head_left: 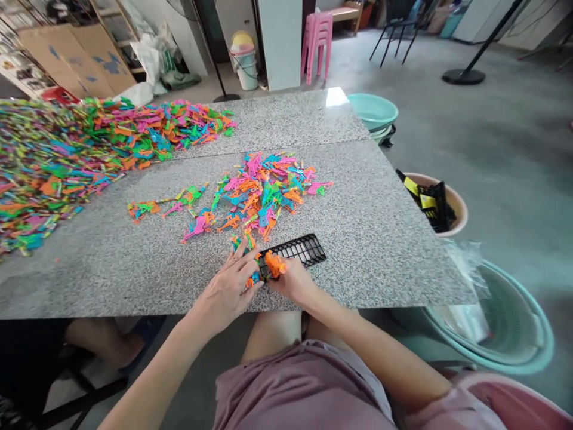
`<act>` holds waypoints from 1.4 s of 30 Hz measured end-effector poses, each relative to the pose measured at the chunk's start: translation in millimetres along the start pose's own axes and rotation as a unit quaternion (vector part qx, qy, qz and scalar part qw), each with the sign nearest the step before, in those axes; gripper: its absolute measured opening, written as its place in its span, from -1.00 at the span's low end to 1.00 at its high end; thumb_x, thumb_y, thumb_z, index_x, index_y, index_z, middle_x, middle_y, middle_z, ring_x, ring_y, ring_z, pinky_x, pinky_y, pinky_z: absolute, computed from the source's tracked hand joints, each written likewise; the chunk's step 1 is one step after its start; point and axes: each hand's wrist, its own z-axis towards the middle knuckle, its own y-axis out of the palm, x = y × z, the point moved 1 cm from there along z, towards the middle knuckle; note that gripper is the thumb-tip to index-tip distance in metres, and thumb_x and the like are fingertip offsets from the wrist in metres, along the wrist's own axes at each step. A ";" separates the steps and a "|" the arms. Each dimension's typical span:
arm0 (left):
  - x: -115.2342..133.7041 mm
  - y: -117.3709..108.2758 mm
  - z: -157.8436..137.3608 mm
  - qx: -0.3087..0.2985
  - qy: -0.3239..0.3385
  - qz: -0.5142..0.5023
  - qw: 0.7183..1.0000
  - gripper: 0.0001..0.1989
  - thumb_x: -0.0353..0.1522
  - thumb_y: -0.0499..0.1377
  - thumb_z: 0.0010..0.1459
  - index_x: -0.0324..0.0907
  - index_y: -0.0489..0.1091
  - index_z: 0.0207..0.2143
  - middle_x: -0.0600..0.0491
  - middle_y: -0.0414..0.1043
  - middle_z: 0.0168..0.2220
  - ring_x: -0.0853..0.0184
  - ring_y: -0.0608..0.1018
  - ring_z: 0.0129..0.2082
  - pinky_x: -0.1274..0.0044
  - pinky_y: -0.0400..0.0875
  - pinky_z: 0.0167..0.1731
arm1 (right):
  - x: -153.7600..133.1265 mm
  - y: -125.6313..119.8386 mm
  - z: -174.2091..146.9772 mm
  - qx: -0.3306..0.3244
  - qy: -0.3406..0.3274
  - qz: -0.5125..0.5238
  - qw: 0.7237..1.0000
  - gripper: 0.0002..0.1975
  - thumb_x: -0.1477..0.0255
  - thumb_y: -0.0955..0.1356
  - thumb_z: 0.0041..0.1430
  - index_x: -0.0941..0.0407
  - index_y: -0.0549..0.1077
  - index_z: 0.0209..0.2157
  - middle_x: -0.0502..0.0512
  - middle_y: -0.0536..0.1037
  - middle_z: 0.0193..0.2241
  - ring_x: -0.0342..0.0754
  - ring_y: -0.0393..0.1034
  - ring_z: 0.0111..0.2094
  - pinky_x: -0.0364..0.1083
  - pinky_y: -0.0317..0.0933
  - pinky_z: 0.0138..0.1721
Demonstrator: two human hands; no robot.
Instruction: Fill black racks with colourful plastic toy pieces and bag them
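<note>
head view: grey table across our frame. far left, we have cardboard standing behind a big heap of toys, mixed pink, orange, green, blue. right of that, a few loose toys on the table. then our left hand: palm down, fingers half bent, thumb apart, over a bunch of toys at the left end of the black tray; we can't tell which ones it grips. just beyond it, a small pile of toys. tray lies slightly angled near the front edge, its right part bare. our right hand is at the tray's near side, fingers curled in, closed on an orange toy above the tray. further right, past the table: pink stools at the back, blue tub by the far corner, tan tub with black trays in it, green basket with clear plastic hanging over its side, pink tub nearest us.
</note>
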 end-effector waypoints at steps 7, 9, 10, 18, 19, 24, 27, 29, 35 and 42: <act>2.6 5.6 2.1 0.037 -0.025 -0.011 0.999 -0.42 -0.43 0.03 0.25 -0.15 0.04 0.31 -0.14 0.21 0.29 0.04 -0.01 0.40 0.10 0.21 0.23 | -25.3 -0.8 5.4 -0.069 -0.002 -0.109 0.992 -0.76 0.56 0.30 0.14 0.23 0.46 -0.14 0.29 0.58 -0.23 0.08 0.49 -0.20 -0.07 0.25 -0.23; 2.4 7.1 0.5 0.039 -0.015 0.003 0.999 -0.49 -0.41 0.06 0.24 -0.13 0.18 0.25 -0.13 0.21 0.29 -0.01 0.02 0.39 0.06 0.21 0.23 | -27.1 3.9 1.4 -0.063 -0.020 -0.114 0.991 -0.73 0.58 0.29 0.16 0.27 0.44 -0.09 0.32 0.56 -0.19 0.09 0.48 -0.16 -0.06 0.26 -0.21; 1.6 8.1 -0.5 0.047 -0.010 0.010 0.999 -0.55 -0.38 0.08 0.24 -0.14 0.26 0.19 -0.14 0.23 0.28 -0.04 0.04 0.38 0.05 0.22 0.22 | -24.7 4.1 0.5 -0.063 -0.037 -0.108 0.991 -0.72 0.58 0.29 0.15 0.27 0.44 -0.08 0.33 0.56 -0.17 0.08 0.47 -0.15 -0.07 0.27 -0.21; -8.6 15.0 -0.5 0.135 0.040 0.036 0.989 -0.75 -0.33 0.07 0.32 -0.16 0.43 -0.02 -0.15 0.39 0.17 -0.01 0.19 0.32 0.11 0.35 0.16 | 83.0 -107.9 75.6 0.150 0.121 -0.188 0.963 -0.46 0.66 0.25 0.19 0.17 0.26 0.21 0.32 0.35 0.18 0.10 0.26 0.17 0.00 0.20 0.07; -9.7 16.1 0.5 0.141 0.048 0.045 0.988 -0.75 -0.33 0.08 0.31 -0.15 0.43 -0.02 -0.15 0.39 0.17 -0.01 0.21 0.32 0.12 0.36 0.15 | 97.8 -124.3 88.8 0.162 0.149 -0.227 0.949 -0.40 0.69 0.22 0.19 0.18 0.18 0.27 0.34 0.24 0.26 0.13 0.14 0.25 0.05 0.15 0.13; -17.6 21.8 2.0 0.182 0.078 0.054 0.979 -0.79 -0.34 0.09 0.30 -0.15 0.42 -0.06 -0.12 0.41 0.15 0.04 0.19 0.33 0.17 0.33 0.18 | 143.3 -149.9 100.7 0.042 0.131 -0.317 0.939 -0.61 0.62 0.15 0.31 0.18 0.38 0.10 0.29 0.43 0.10 0.11 0.23 0.18 0.07 0.11 0.15; -19.6 20.2 -0.4 0.169 0.085 0.041 0.981 -0.78 -0.34 0.08 0.31 -0.16 0.42 -0.05 -0.12 0.37 0.19 0.06 0.15 0.34 0.20 0.31 0.20 | 157.3 -145.5 63.6 0.036 0.123 -0.333 0.934 -0.66 0.60 0.14 0.33 0.19 0.46 -0.03 0.29 0.51 -0.03 0.09 0.32 0.10 -0.01 0.17 0.08; -20.0 16.9 -2.0 0.146 0.092 0.032 0.985 -0.77 -0.34 0.07 0.32 -0.15 0.41 -0.02 -0.09 0.34 0.21 0.08 0.14 0.35 0.22 0.29 0.21 | 162.7 -147.3 37.9 0.019 0.137 -0.343 0.929 -0.67 0.62 0.14 0.31 0.18 0.47 -0.07 0.28 0.52 -0.07 0.09 0.36 0.04 -0.04 0.21 -0.01; -25.4 15.0 -4.2 0.098 0.084 0.037 0.991 -0.72 -0.29 0.10 0.31 -0.11 0.39 0.05 -0.03 0.30 0.25 0.08 0.09 0.37 0.20 0.24 0.24 | 143.2 -157.8 49.7 0.015 0.142 -0.256 0.956 -0.74 0.49 0.36 0.18 0.16 0.47 -0.06 0.25 0.52 -0.04 0.08 0.41 0.01 -0.11 0.23 -0.08; -21.7 18.6 -0.1 0.117 0.067 0.022 0.991 -0.75 -0.26 0.09 0.32 -0.14 0.42 -0.03 -0.08 0.36 0.21 0.07 0.13 0.36 0.19 0.24 0.25 | 116.3 -163.2 93.0 0.038 0.211 -0.135 0.967 -0.82 0.49 0.34 0.17 0.22 0.49 -0.18 0.18 0.61 -0.33 0.01 0.53 -0.30 -0.14 0.30 -0.28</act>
